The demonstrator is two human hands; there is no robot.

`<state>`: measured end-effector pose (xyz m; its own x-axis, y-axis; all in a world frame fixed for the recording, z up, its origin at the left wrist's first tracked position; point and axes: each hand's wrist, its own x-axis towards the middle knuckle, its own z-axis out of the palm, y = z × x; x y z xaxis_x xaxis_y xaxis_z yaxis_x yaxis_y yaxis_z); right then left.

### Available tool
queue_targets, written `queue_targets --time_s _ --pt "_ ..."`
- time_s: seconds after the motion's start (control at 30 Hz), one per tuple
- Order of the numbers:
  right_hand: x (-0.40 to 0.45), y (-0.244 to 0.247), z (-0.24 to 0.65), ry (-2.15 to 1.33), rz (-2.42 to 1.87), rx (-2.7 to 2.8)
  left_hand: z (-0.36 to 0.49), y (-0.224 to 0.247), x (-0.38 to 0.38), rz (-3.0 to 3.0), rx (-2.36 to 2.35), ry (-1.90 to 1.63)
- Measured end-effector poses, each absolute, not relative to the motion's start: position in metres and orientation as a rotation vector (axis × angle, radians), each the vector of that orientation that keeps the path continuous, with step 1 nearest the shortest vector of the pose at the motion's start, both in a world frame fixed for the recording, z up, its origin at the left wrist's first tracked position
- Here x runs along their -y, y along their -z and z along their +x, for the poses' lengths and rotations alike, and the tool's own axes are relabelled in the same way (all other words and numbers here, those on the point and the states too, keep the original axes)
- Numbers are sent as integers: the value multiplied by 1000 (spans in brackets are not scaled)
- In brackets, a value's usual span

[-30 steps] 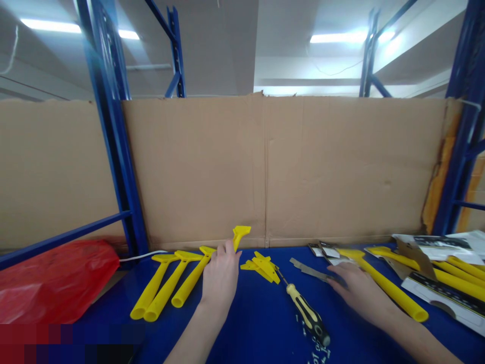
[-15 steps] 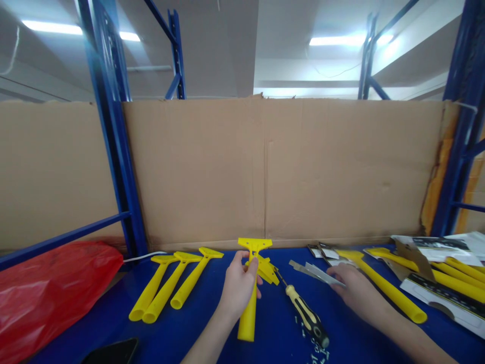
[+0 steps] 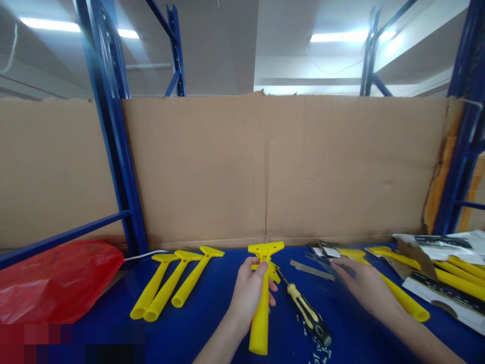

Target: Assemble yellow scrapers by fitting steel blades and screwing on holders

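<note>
My left hand [image 3: 250,290] is wrapped around a yellow plastic scraper handle [image 3: 259,323], its wide head [image 3: 265,248] pointing away from me. Behind the fingers shows a small yellow plate [image 3: 273,274]; I cannot tell whether it is held or lies on the table. To the right, my right hand [image 3: 359,280] pinches a clear thin strip [image 3: 318,259] that looks like plastic. A flat grey blade-like strip [image 3: 312,270] lies just left of its fingertips. Between my hands rests a screwdriver [image 3: 308,313] with a cream and black handle, its tip near the yellow plate.
Several small screws [image 3: 320,354] lie by the screwdriver. Three yellow handles [image 3: 189,280] lie at left, beside a red plastic bag [image 3: 64,283]. More yellow handles [image 3: 458,280] and an open printed box [image 3: 447,303] are at right. A cardboard wall [image 3: 288,172] closes the back.
My left hand and the scraper handle have shifted right and slightly nearer. The clear strip has turned in my right hand, and the grey strip now lies apart below it.
</note>
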<state>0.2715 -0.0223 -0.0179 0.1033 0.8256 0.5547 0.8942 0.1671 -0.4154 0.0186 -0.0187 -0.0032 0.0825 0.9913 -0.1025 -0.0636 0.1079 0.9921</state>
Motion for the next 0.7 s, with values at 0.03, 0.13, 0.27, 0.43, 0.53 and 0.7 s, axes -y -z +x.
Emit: queue_targets --time_s 0.03,0.13,0.27,0.43,0.53,0.7 --pt "23 16 271 122 -1623 1671 19 3 19 1117 -1152 -1104" --pt "27 11 268 107 -1561 1554 18 3 19 1111 -1156 -1102" --pt "34 3 260 -224 -1504 1394 18 4 18 1103 -1160 -1091" --pt "37 -4 248 -591 -1382 1215 20 4 18 1107 -1158 -1069" --pt "39 -6 244 -718 -1309 1167 20 3 20 1112 -1160 -1050" --pt "45 -8 242 -805 -1193 1076 21 4 21 1130 -1154 -1028"
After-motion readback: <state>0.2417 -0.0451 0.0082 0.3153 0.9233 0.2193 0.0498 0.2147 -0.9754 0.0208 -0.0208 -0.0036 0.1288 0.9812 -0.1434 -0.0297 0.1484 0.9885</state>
